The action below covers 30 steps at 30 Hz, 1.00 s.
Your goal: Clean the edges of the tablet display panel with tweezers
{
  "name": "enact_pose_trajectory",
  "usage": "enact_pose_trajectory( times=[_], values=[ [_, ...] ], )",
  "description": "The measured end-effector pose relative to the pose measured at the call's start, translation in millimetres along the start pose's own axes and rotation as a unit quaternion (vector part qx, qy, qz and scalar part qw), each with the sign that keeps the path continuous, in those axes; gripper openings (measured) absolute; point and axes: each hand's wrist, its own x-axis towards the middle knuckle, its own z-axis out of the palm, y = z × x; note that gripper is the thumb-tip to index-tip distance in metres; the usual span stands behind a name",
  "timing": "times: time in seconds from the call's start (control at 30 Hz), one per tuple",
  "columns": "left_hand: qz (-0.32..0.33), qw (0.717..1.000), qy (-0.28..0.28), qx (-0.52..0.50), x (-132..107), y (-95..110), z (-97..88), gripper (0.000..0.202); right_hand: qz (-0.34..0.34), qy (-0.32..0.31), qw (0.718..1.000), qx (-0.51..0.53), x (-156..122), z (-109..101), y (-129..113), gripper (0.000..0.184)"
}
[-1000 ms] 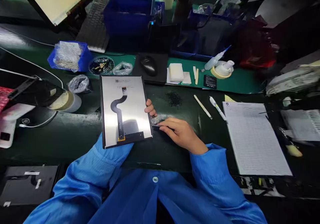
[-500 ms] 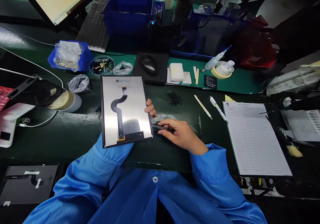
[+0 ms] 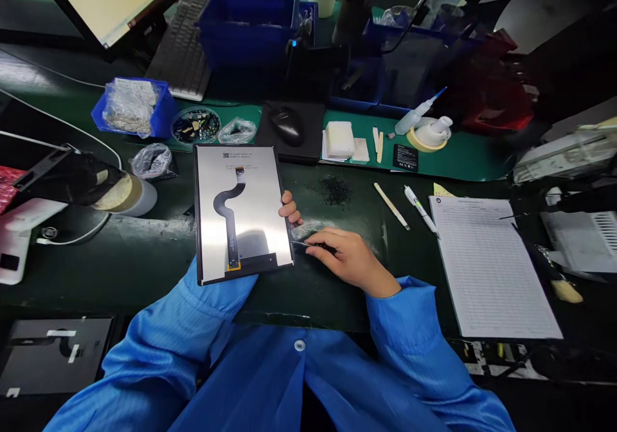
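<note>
My left hand (image 3: 290, 209) supports a tablet display panel (image 3: 260, 213) from below, fingers curled round its right edge, the palm hidden beneath. The panel's silvery back faces up, with a dark curved flex cable (image 3: 230, 229) running down it and a black strip along the lower edge. My right hand (image 3: 349, 258) pinches a pair of dark tweezers (image 3: 328, 247). Their metal tip meets the panel's right edge near the lower corner; whether it grips anything there is too small to tell.
Black shavings (image 3: 336, 191) lie beyond my right hand. A cream stick tool (image 3: 391, 206), a white pen (image 3: 420, 210) and a printed form (image 3: 491, 271) are to the right. Another panel (image 3: 53, 355) rests lower left. Blue bins (image 3: 248, 33) and a mouse (image 3: 286, 126) stand behind.
The tweezers and my right fingers have shifted very slightly along the panel's right edge. The panel and my left hand stay almost in place.
</note>
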Motion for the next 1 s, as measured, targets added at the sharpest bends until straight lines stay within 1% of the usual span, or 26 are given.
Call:
enact_pose_trajectory(
  times=[0.07, 0.1, 0.23, 0.3, 0.37, 0.43, 0.57, 0.63, 0.73, 0.8, 0.9, 1.0],
  values=[
    [-0.004, 0.999, -0.037, 0.017, -0.3, 0.3, -0.4, 0.053, -0.011, -0.002, 1.0, 0.0, -0.2, 0.3, 1.0, 0.019],
    [-0.003, 0.999, -0.041, 0.02, -0.7, 0.2, -0.3, 0.053, -0.007, -0.001, 1.0, 0.001, -0.7, 0.6, 1.6, 0.019],
    [0.007, 1.0, -0.018, 0.018, -2.7, -0.9, 4.1, 0.055, 0.039, 0.002, 0.999, 0.011, -2.0, 2.1, 3.5, 0.014],
    [0.007, 1.0, -0.002, 0.013, -3.5, -1.2, 8.4, 0.057, 0.03, -0.004, 1.0, 0.007, -1.4, 1.5, 3.0, 0.011],
    [0.002, 1.0, 0.005, 0.011, -4.1, -0.8, 11.8, 0.059, 0.012, -0.012, 1.0, -0.001, -0.6, 0.3, 1.8, 0.016],
    [-0.002, 1.0, 0.003, 0.009, -4.4, -0.1, 12.6, 0.06, 0.011, -0.016, 1.0, -0.006, -0.5, -0.7, 0.5, 0.021],
    [-0.003, 1.0, -0.016, 0.013, -4.4, 1.2, 8.1, 0.061, 0.046, -0.016, 0.999, -0.001, -1.6, -1.3, -1.3, 0.02],
    [-0.001, 1.0, -0.019, 0.012, -4.2, 1.1, 6.4, 0.063, 0.039, -0.017, 0.999, -0.002, -1.0, -1.7, -2.2, 0.017],
    [0.002, 1.0, -0.005, 0.0, -4.3, 0.2, 8.4, 0.068, 0.006, -0.016, 1.0, -0.016, 0.6, -2.4, -3.0, 0.022],
    [0.002, 1.0, 0.01, -0.007, -4.8, -0.6, 12.5, 0.068, 0.001, -0.018, 1.0, -0.022, 0.7, -2.3, -3.0, 0.026],
    [0.007, 0.999, 0.036, -0.004, -5.5, -1.4, 19.5, 0.071, 0.021, -0.014, 1.0, -0.01, -0.5, -1.7, -2.4, 0.022],
    [0.014, 0.999, 0.047, 0.004, -5.3, -1.6, 22.4, 0.075, 0.028, -0.012, 1.0, -0.002, -0.6, -2.1, -2.7, 0.016]
  ],
)
